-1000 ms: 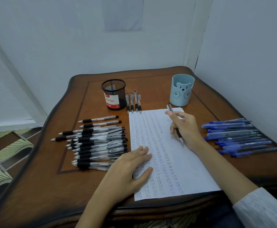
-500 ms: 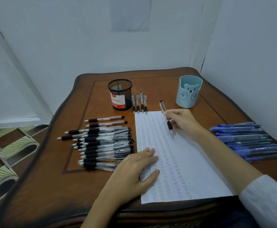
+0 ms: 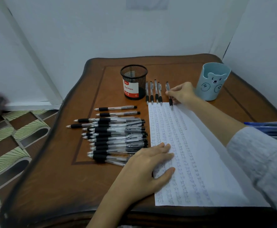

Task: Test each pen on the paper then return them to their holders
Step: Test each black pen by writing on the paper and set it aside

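I see the right hand [image 3: 182,92] pinching a black pen [image 3: 167,87] between its fingertips, at the far edge of the paper [image 3: 200,162]. The pen's tip points toward me and lies over the top of the sheet; I cannot tell whether it touches. The left hand [image 3: 149,165] lies flat with spread fingers on the near left part of the paper. Just left of the held pen, four black pens [image 3: 154,92] lie in a row beside the black mesh holder [image 3: 133,82]. The blue bear holder [image 3: 213,81] stands behind the right hand. A pile of black pens [image 3: 116,137] lies left of the paper on the counter [image 3: 60,178], and blue pens [image 3: 270,129] lie at the right edge.
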